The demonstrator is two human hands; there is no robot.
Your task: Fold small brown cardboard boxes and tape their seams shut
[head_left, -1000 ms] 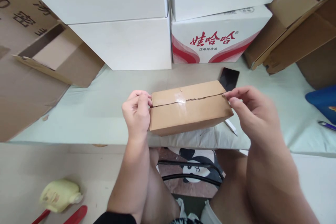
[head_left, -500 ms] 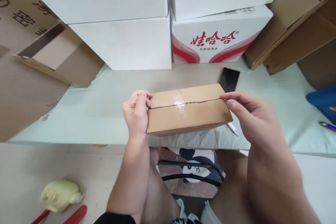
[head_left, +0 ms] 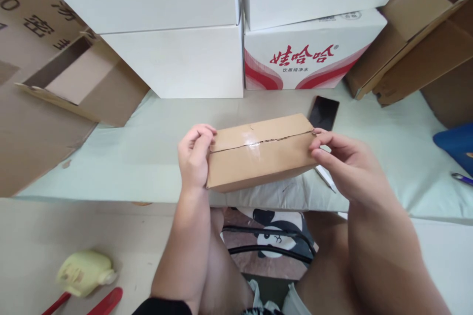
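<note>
A small brown cardboard box (head_left: 258, 155) with clear tape across its closed top flaps is held above the near edge of the table (head_left: 140, 157). My left hand (head_left: 194, 157) is closed round the box's left end, thumb and fingers curled at the flap seam. My right hand (head_left: 345, 165) pinches the box's right end at the same seam. A white knife-like tool (head_left: 325, 177) lies on the table under my right hand, mostly hidden.
A black phone (head_left: 324, 112) lies behind the box. White cartons (head_left: 177, 59) and a red-printed carton (head_left: 306, 54) line the back. Brown cardboard (head_left: 74, 78) leans at left and right. A blue object (head_left: 456, 142) sits far right. A yellow bottle (head_left: 83, 270) lies on the floor.
The box has tilted and shifted slightly left, and my right hand has moved in closer to its right end. My left hand stays put on the left end.
</note>
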